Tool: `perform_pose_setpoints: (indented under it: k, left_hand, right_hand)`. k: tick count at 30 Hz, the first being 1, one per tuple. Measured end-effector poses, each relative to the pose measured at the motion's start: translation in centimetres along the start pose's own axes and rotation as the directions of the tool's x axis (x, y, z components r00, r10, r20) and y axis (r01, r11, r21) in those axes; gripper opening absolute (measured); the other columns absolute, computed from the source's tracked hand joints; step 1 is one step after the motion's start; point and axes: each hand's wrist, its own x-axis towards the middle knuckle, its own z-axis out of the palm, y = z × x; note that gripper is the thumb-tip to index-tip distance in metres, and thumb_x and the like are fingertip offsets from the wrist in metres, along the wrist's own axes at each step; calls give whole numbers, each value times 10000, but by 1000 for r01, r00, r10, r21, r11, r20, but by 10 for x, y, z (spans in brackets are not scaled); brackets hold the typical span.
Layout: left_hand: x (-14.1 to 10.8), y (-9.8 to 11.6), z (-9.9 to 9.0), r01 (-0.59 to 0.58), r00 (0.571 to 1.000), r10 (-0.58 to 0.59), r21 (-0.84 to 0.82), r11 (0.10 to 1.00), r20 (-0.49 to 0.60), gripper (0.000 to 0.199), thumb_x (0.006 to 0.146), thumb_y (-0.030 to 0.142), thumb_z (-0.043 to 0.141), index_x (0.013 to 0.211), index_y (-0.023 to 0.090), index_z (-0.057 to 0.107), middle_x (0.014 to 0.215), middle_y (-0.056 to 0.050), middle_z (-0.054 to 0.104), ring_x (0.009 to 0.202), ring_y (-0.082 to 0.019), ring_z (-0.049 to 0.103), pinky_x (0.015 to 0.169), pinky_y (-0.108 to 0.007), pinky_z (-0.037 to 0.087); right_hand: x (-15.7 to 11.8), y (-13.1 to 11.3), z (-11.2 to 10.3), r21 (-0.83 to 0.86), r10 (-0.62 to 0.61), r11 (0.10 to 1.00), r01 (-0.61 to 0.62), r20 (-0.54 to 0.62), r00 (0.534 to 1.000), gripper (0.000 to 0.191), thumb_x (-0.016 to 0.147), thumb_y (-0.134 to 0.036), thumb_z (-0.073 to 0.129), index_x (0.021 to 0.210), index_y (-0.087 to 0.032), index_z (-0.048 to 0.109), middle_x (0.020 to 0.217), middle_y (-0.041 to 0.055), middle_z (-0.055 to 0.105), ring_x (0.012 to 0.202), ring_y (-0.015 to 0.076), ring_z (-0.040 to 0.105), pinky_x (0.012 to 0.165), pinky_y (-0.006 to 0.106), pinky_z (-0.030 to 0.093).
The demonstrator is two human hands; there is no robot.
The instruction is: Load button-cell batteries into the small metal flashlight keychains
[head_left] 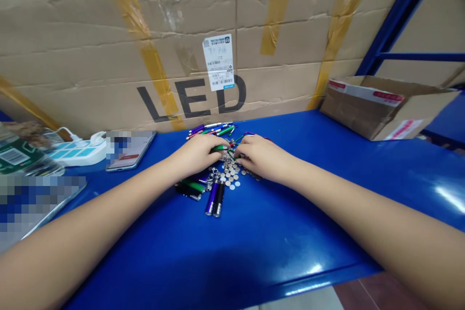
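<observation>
The left hand and the right hand sit almost fingertip to fingertip over a heap of small keychain flashlights, toward the far edge of the blue bench. The left fingers curve narrowly over a green flashlight, touching it, though whether they grip it cannot be told. The right fingers press down among the button batteries and a metal clip, and their grip is also hidden. Those batteries lie scattered between and just below the hands. A purple flashlight and a black flashlight lie nearest the person, and thin pens lie beyond the hands. Against the far edge stands a large cardboard box printed LED. An open carton sits at the far right corner, and a power strip and a phone lie at the far left.
</observation>
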Motion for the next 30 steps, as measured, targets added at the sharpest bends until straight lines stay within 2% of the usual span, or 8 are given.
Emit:
perform_pose_setpoints:
  k: [3,7,11,14,18,21,25,30]
  left_hand:
    - [0,2,1,-20,999,20,11,1000,26,276,861,181,515,1094,187,663,1098,-57,695,1021,-220,627,905,-358,453]
    - [-1,4,4,-64,998,62,-50,997,-30,246,878,236,517,1072,207,665,1094,-44,697,1014,-204,629,896,-340,452]
    - [-2,7,2,-63,986,52,-65,996,-156,186,862,275,534,935,190,683,950,-45,711,905,-199,626,811,-318,447]
    - [-3,13,3,26,970,-74,-205,978,-230,192,858,331,539,811,171,635,792,-18,655,761,-160,574,701,-274,419]
    - [-4,24,13,119,925,-336,-704,700,-178,279,876,442,509,803,173,500,646,32,492,553,-90,428,530,-218,330]
    - [-5,29,18,90,941,-320,-827,555,-112,264,888,434,494,823,182,451,664,40,461,531,-78,388,515,-211,320]
    - [-6,30,13,74,956,-243,-668,740,-163,261,895,429,477,891,171,518,713,21,496,609,-107,421,568,-233,344]
    - [-9,33,5,91,964,-191,-444,891,-186,304,911,421,425,836,159,559,782,-7,559,739,-151,483,692,-280,389]
  right_hand:
    - [3,-2,1,-76,4,997,-2,30,1000,159,881,-234,554,889,-147,686,988,124,621,899,237,556,740,333,410]
    - [2,-1,-2,-89,-73,994,66,-84,994,230,931,-232,476,985,-148,683,984,122,630,884,227,549,739,338,398]
    - [1,2,-7,26,-112,992,123,-248,962,212,923,-170,466,975,-134,669,955,118,660,899,223,559,784,354,408]
    - [-1,0,-9,212,-41,969,126,-365,930,179,908,-192,500,1016,-137,632,992,106,673,939,211,583,820,340,425]
    - [-6,-9,-8,438,135,898,37,-354,925,423,872,-306,574,1254,-152,474,1048,94,667,922,207,614,755,308,454]
    - [-6,-14,-8,410,90,911,30,-269,959,360,877,-264,557,1210,-151,479,1075,113,661,894,212,620,729,298,442]
    - [-6,-16,-15,288,70,957,-27,-140,988,175,942,-196,401,1052,-145,528,967,109,676,778,184,612,674,269,401]
    - [-10,-14,-22,-44,57,997,-61,-97,994,288,974,-314,305,1039,-133,520,801,103,675,638,205,574,576,298,296]
